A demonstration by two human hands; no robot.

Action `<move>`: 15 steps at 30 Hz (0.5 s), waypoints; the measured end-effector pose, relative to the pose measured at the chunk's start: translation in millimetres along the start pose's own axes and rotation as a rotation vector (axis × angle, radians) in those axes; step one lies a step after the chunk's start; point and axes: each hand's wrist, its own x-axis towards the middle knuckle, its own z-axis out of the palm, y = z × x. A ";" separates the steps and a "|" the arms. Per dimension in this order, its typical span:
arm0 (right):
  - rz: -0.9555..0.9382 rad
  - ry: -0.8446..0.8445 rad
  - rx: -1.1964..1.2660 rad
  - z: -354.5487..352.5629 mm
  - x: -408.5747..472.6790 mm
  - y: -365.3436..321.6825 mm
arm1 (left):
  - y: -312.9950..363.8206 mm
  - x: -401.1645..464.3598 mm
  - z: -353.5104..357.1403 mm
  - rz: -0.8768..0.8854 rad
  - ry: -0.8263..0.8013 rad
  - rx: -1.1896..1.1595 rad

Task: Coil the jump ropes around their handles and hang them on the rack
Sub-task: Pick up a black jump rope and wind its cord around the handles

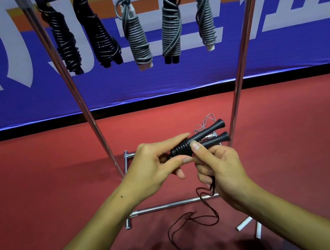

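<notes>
Red floor [37, 178] underfoot, blue banner [173, 75] behind, chrome rack [82, 108] straddling the middle. Up on the rail: five coiled ropes hung already, two black [83, 35] toward the left end, three grey [167, 24] toward the right. Down at mid-frame, paired black handles [201, 140] held side by side, long axis slanted from lower left up to upper right, flared ends pointing at the rack's right post. Left hand [155, 165] curled round the wrapped lower end, first turns of cord already snug there. Right hand [221, 165] just beside it, thumb pressed on the bare shafts, fingers closed on the loose black cord [207, 211] trailing down to the floor by the rack's near base bar. Probably mid-wind, bare handle lying toward the right hand. White handles [245, 223] left on the floor at lower right; thin grey cord [205, 122] beyond.
</notes>
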 end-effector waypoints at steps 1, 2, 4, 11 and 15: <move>0.002 -0.010 -0.025 -0.3 -0.3 -0.2 | 0.5 -0.3 -0.3 0.002 0.001 0.009; 0.007 -0.012 -0.056 0.1 -0.4 -1.5 | 0.7 -1.0 0.0 0.015 0.006 0.027; 0.013 0.008 -0.120 -0.5 1.2 -5.0 | 1.8 -3.0 2.2 0.037 0.020 0.068; 0.015 0.019 -0.153 -5.6 0.9 -9.8 | 6.9 -0.3 1.8 -0.031 0.003 0.021; -0.013 0.038 -0.002 -7.1 1.9 -8.9 | 9.0 2.5 4.5 -0.119 0.005 -0.137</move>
